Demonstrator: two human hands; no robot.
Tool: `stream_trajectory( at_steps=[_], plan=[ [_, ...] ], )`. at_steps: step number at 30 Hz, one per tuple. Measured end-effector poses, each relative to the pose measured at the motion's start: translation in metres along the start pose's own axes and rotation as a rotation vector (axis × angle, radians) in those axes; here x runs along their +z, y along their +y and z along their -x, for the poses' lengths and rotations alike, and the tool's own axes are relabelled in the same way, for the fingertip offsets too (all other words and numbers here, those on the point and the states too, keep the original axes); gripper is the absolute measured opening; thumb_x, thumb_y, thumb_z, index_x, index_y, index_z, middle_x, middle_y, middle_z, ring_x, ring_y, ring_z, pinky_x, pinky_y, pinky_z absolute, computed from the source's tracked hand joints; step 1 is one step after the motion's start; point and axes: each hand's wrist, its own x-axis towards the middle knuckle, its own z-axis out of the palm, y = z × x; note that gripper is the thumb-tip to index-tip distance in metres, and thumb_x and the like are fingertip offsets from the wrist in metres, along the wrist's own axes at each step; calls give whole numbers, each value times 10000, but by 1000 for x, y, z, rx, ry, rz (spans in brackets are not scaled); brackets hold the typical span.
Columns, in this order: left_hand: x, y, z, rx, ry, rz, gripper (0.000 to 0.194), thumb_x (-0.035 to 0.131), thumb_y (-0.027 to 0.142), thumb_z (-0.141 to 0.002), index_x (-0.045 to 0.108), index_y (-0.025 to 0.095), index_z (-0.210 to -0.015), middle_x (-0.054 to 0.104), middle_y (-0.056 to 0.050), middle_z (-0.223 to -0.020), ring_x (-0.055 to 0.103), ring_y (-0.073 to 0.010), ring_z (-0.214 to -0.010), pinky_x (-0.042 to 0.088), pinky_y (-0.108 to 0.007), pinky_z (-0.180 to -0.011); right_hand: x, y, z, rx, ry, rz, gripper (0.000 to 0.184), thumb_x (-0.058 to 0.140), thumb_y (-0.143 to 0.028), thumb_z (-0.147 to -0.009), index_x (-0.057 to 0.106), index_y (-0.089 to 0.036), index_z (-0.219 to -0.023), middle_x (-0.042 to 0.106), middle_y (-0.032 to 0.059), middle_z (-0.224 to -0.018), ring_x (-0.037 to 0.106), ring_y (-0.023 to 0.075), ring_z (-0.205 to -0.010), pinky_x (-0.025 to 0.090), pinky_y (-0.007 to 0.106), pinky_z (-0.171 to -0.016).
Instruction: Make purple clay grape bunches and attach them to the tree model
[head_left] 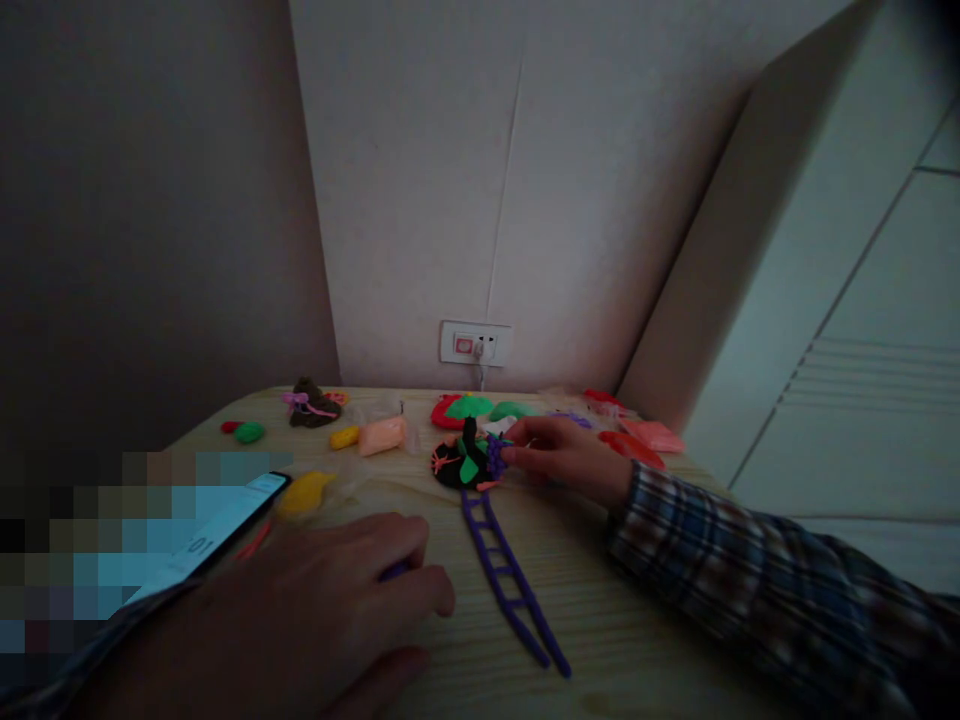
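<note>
My right hand [562, 450] reaches in from the right, thumb and fingers pinched at a cluster of small purple clay balls [496, 455], like grapes. This cluster sits at the right side of a black clay hat [454, 468] with green leaf shapes and a pink tie-like piece. Below the hat, a purple clay ladder [504, 575] lies flat on the table, its top end meeting the brim. In the near left, my left hand [345, 600] is held with curled fingers. A bit of dark purple clay [394, 570] shows between them, mostly hidden.
The wooden table [615, 620] holds a brown clay hat [309, 405], a green lump [249, 432], peach clay [382, 436], yellow clay [304, 494] and red clay [634, 448]. A lit phone [217, 530] lies at the left. Behind is a wall socket [476, 343] with a plug.
</note>
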Motion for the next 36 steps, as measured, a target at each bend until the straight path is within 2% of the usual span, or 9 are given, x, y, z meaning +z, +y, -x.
stream_trajectory(
  at_steps=[3, 10, 12, 15, 19, 25, 29, 32, 36],
  plan=[
    [2, 1, 2, 34, 35, -36, 270, 485, 140, -833, 661, 310, -949, 666, 20, -925, 633, -198, -743, 374, -331, -665, 1, -1, -2, -26, 17, 12, 302, 670, -378, -1017, 667, -167, -1233, 698, 83, -1222, 705, 230, -1030, 613, 438, -878],
    [10, -2, 6, -8, 15, -40, 196, 546, 181, -798, 663, 324, -863, 660, 22, -850, 586, -209, -651, 311, -358, -587, 3, 5, -10, -82, 70, 17, 311, 674, -377, -1014, 664, -168, -1245, 694, 85, -1237, 702, 236, -1045, 609, 448, -892],
    [8, -2, 4, -34, -9, -28, 176, 578, 219, -816, 678, 336, -900, 673, 17, -870, 612, -222, -716, 375, -339, -615, 4, 6, -11, -97, 73, 15, 310, 674, -380, -1014, 665, -167, -1239, 696, 84, -1227, 704, 232, -1035, 610, 444, -886],
    [1, 1, -6, -57, -59, -11, 143, 651, 337, -854, 701, 352, -988, 690, -3, -898, 634, -257, -856, 490, -318, -751, 5, 7, -12, -122, 88, 15, 307, 674, -379, -1014, 666, -166, -1235, 698, 82, -1221, 704, 231, -1031, 609, 444, -887],
    [-6, 5, -22, -57, -60, 8, 173, 681, 421, -843, 720, 371, -1005, 691, -16, -891, 636, -289, -919, 526, -333, -828, 5, 9, -12, -161, 106, 16, 305, 671, -375, -1016, 663, -167, -1239, 697, 82, -1218, 705, 227, -1021, 611, 438, -877],
    [8, -3, -11, -60, -71, 11, 114, 689, 354, -798, 714, 362, -909, 686, -12, -843, 631, -278, -795, 502, -338, -711, 5, 8, -14, -206, 96, 55, 300, 676, -371, -1013, 664, -168, -1234, 699, 80, -1210, 706, 222, -1007, 614, 431, -867],
    [17, -6, 1, -1, 14, 37, 112, 598, 226, -788, 650, 319, -819, 658, 15, -812, 602, -215, -635, 384, -352, -574, 4, 4, -15, -237, 92, 92, 309, 674, -369, -1015, 661, -175, -1255, 689, 87, -1250, 701, 232, -1041, 611, 443, -887],
    [16, -6, 3, 21, 41, 50, 150, 538, 187, -815, 631, 304, -831, 665, 23, -844, 612, -196, -650, 348, -346, -567, 4, 2, -16, -252, 97, 132, 321, 670, -370, -1017, 654, -180, -1276, 681, 91, -1276, 698, 239, -1063, 609, 452, -901],
    [11, -6, 0, 4, -33, 39, 136, 552, 204, -858, 653, 294, -870, 686, 10, -885, 610, -204, -729, 409, -309, -635, 3, 0, -18, -248, 105, 212, 309, 671, -369, -1017, 660, -176, -1258, 689, 87, -1253, 702, 233, -1044, 612, 443, -889]
  ],
)
